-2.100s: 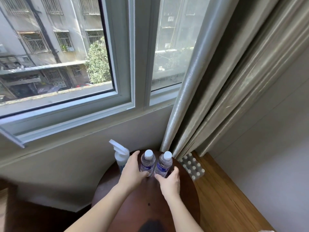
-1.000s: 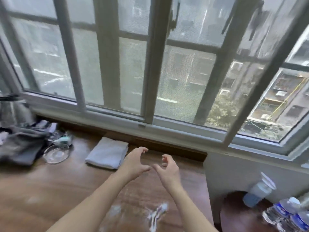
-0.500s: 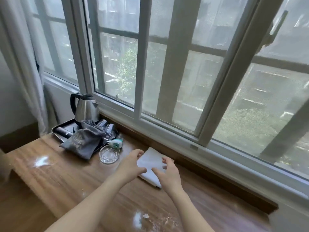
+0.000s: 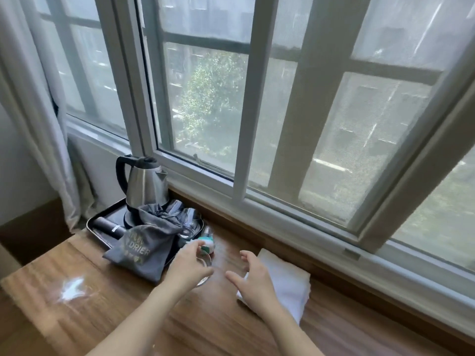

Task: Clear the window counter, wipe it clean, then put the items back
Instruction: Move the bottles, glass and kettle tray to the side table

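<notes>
At the far left of the wooden tabletop a black tray carries a steel kettle and a grey drawstring bag. The left hand reaches over a glass dish, fingers loosely spread, holding nothing. The right hand hovers, relaxed, above a folded white cloth.

We are looking at what seems a hotel room: a kettle sitting on a tray beside a hair-drier bag under curtained windows.
</notes>
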A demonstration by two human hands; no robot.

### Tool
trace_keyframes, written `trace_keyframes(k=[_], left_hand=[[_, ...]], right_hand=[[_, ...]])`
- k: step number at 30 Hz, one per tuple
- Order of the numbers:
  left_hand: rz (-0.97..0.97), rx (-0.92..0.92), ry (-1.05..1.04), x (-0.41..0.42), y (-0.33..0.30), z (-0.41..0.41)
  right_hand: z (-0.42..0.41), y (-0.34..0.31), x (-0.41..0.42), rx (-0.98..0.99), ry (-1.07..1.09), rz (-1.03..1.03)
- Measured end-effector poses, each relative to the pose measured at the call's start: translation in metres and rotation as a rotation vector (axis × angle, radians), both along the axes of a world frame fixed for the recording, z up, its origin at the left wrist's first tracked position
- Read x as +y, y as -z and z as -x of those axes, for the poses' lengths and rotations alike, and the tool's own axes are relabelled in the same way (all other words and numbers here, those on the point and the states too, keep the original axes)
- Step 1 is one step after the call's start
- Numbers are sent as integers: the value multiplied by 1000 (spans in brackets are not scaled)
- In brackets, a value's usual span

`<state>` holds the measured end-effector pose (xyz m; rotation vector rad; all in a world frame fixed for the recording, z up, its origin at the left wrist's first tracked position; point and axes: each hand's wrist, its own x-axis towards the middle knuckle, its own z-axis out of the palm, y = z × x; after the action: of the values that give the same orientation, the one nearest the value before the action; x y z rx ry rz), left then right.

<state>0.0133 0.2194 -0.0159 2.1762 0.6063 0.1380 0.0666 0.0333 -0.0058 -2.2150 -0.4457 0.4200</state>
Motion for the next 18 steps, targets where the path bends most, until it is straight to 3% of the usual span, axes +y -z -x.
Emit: trace_keyframes(k=[9,18], left_hand=[[-139,137,313,94,36,-19],[-265,212,486,102,68,-28]], right_hand=[[-10,20,101,61,197,61],[-30,30,139,145,338,109]])
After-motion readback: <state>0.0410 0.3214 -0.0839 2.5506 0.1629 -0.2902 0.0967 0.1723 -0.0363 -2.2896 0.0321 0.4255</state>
